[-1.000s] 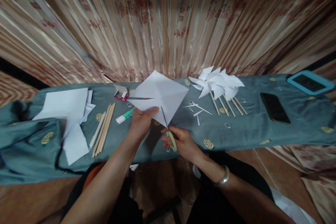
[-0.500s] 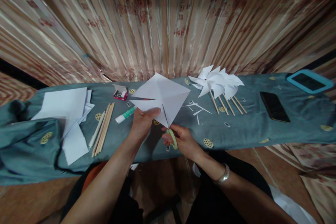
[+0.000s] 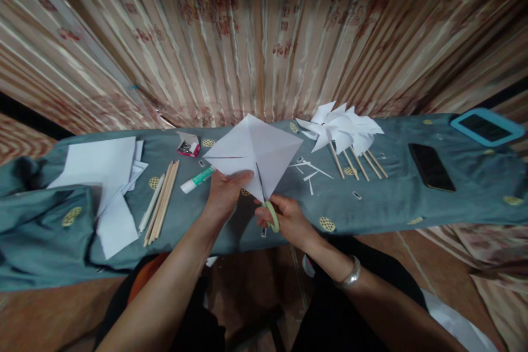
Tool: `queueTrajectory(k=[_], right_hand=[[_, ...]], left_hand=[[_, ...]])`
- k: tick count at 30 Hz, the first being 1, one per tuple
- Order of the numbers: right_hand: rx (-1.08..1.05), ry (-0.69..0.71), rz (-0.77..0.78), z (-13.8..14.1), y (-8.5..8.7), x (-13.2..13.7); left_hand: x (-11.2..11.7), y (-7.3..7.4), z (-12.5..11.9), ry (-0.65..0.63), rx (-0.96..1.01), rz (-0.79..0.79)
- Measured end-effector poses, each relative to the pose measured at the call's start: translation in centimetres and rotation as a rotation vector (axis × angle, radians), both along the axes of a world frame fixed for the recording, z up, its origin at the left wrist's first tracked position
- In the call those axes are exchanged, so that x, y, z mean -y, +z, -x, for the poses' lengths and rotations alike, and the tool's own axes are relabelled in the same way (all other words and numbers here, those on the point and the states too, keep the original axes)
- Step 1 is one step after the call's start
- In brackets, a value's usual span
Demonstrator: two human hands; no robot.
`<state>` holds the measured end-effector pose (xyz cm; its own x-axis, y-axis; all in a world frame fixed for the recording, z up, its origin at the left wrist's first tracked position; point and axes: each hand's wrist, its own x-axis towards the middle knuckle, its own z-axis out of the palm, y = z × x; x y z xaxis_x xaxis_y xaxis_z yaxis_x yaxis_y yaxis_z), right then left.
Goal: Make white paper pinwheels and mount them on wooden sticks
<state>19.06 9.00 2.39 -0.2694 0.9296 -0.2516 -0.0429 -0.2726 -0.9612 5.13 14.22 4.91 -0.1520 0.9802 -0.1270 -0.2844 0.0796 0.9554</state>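
A square of white paper (image 3: 268,146), creased along its diagonals, is held up over the cloth in a diamond position. My left hand (image 3: 226,190) pinches it near its lower left edge, thumb on top. One slit runs in from its left corner. In my right hand (image 3: 284,217) is a pair of scissors (image 3: 272,216) with pale green handles. Their blades lie in the paper at its bottom corner, along a cut that points toward the centre. A glue stick (image 3: 198,180) with a green label lies just left of my left hand.
Paper pinwheels (image 3: 346,127) on wooden sticks lie at the back right, with paper scraps (image 3: 309,168) nearby. Farther right are a black phone (image 3: 432,167) and a blue-framed tablet (image 3: 487,126). On the left are wooden sticks (image 3: 163,203), a small open box (image 3: 188,146) and white paper sheets (image 3: 99,162).
The slit at the paper's left corner has narrowed to a line as its edges came together. The paper has shifted slightly right. Both hands stay nearly in place.
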Motion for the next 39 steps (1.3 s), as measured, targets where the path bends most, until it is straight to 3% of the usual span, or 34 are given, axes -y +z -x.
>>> queueTrajectory(k=[39], right_hand=[[0.014,-0.015,-0.015,-0.01,0.44,0.00]], left_hand=[[0.05,-0.42,0.12,-0.005,0.026,-0.033]])
